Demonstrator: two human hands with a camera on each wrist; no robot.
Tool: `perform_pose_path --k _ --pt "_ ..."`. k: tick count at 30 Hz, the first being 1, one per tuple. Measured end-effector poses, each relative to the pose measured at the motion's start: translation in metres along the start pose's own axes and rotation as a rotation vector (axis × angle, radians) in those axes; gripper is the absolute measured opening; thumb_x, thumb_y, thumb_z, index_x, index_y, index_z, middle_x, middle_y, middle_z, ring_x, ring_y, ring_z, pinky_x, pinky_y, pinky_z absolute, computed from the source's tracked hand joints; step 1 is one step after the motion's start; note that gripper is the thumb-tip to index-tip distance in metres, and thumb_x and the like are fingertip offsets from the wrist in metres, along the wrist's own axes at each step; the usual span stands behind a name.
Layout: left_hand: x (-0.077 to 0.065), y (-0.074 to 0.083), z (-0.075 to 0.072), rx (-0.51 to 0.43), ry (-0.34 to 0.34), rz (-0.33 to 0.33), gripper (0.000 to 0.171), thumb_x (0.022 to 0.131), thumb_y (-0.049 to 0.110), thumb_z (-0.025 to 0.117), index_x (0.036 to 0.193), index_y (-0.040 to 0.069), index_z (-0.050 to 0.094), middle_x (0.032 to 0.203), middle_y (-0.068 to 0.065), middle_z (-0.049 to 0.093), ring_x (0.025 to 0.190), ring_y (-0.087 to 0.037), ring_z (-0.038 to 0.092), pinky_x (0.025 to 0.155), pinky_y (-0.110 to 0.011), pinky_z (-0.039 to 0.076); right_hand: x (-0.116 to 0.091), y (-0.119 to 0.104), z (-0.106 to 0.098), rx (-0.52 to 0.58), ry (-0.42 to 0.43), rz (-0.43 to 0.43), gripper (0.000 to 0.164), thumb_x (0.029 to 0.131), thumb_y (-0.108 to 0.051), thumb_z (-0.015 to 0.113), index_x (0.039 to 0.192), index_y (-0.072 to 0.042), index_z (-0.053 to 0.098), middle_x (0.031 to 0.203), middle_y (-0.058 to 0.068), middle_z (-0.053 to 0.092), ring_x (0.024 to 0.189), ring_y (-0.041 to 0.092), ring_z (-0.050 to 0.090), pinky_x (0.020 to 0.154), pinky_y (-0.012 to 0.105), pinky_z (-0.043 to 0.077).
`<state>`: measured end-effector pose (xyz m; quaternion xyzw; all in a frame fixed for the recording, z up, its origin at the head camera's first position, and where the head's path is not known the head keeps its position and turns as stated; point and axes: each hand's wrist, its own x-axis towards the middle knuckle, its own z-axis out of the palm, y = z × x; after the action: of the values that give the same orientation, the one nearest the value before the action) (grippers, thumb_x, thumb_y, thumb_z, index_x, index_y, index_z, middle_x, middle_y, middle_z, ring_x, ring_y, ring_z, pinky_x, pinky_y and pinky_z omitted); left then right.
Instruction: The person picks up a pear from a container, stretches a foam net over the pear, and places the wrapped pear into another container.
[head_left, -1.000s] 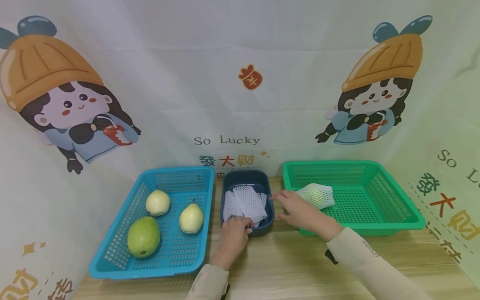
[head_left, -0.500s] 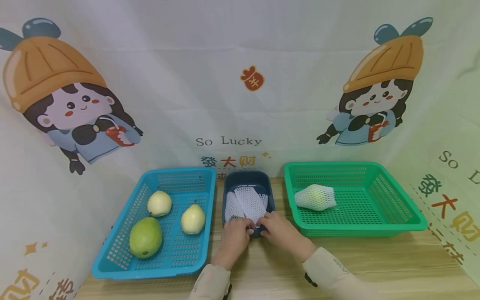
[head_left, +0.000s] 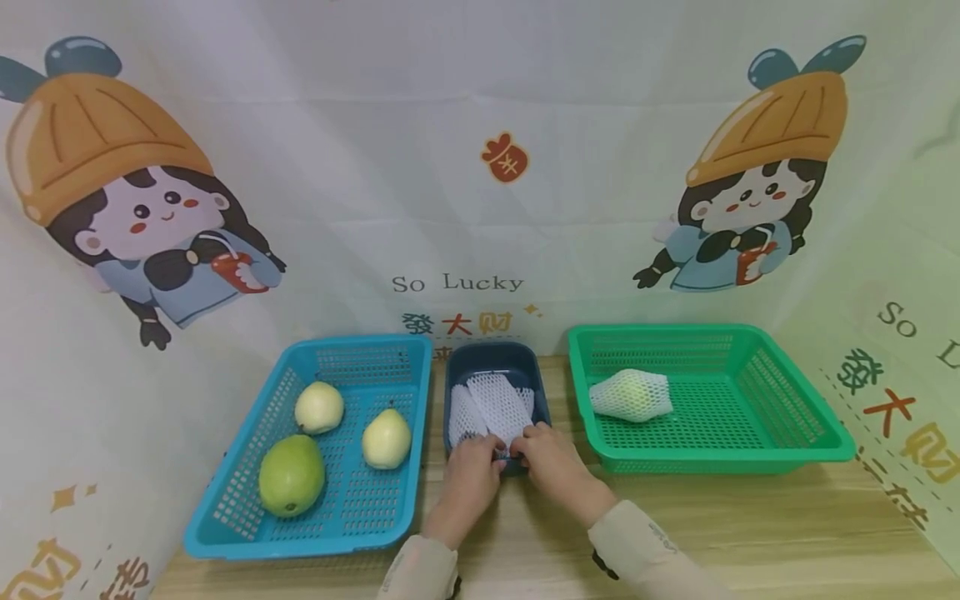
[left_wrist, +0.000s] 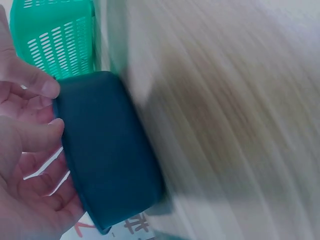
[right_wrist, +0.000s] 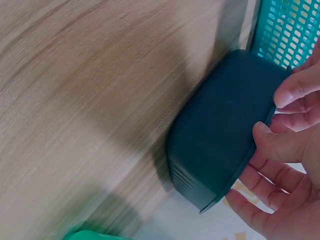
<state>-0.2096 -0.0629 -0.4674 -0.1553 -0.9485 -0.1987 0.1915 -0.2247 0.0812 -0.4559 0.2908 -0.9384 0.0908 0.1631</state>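
Over the near rim of the dark blue box (head_left: 457,367), both hands meet at the lower end of a white foam net sleeve (head_left: 498,403). My left hand (head_left: 471,471) pinches the sleeve's near end between thumb and fingers. Close beside it, my right hand (head_left: 555,465) pinches that same end. More foam net sleeves (head_left: 465,417) lie in the box around this one. Both wrist views show the box's outer wall (left_wrist: 110,150), with the thumbs at its rim and the other fingers curled above the opening; the sleeve's pinched edge is mostly hidden.
Left of the box, a blue basket (head_left: 300,542) holds two pale yellow pears (head_left: 386,439) and a larger green fruit (head_left: 292,476). On the right stands a green basket (head_left: 720,457) with one net-wrapped fruit (head_left: 632,395). A printed cloth (head_left: 480,192) hangs behind the wooden table (head_left: 540,542).
My right hand has moved left from the green basket's side to the near end of the box, joining my left hand. My left hand has stayed there throughout.
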Motion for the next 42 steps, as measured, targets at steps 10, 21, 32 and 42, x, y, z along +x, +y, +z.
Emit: perform_pose_path --k 10,21,32,42 --pt "-0.001 0.008 -0.031 -0.076 -0.004 0.011 0.018 0.081 0.01 0.067 0.099 0.007 0.064 0.092 -0.008 0.063 0.088 -0.026 0.058 0.076 -0.038 0.049 0.001 0.001 -0.002 -0.008 -0.03 -0.008 0.022 0.066 0.001 0.076 0.079 -0.013 0.065 0.075 0.001 0.057 0.073 0.02 0.053 0.062 0.033 0.045" --pt "-0.004 0.013 -0.083 -0.082 -0.031 0.007 0.035 0.087 0.028 0.063 0.12 0.017 0.06 0.116 -0.006 0.061 0.108 -0.027 0.056 0.083 -0.042 0.051 -0.005 0.004 -0.001 0.032 -0.045 0.014 0.017 0.072 0.001 0.072 0.082 -0.013 0.067 0.078 0.001 0.06 0.074 0.019 0.054 0.064 0.034 0.046" --pt "0.009 -0.01 -0.129 -0.035 0.055 0.021 0.036 0.087 0.025 0.064 0.122 0.018 0.06 0.114 -0.008 0.06 0.103 -0.03 0.056 0.08 -0.044 0.05 -0.002 0.001 0.001 0.048 -0.047 0.009 0.018 0.073 0.001 0.071 0.082 -0.014 0.066 0.08 0.001 0.061 0.078 0.02 0.055 0.063 0.034 0.043" --pt "0.027 -0.045 -0.149 0.024 -0.122 -0.164 0.047 0.09 0.031 0.06 0.134 0.019 0.049 0.13 -0.018 0.051 0.116 -0.041 0.048 0.083 -0.055 0.047 0.001 -0.005 -0.002 0.045 -0.068 0.011 0.018 0.074 0.0 0.071 0.083 -0.014 0.065 0.082 0.001 0.061 0.078 0.019 0.053 0.062 0.032 0.041"
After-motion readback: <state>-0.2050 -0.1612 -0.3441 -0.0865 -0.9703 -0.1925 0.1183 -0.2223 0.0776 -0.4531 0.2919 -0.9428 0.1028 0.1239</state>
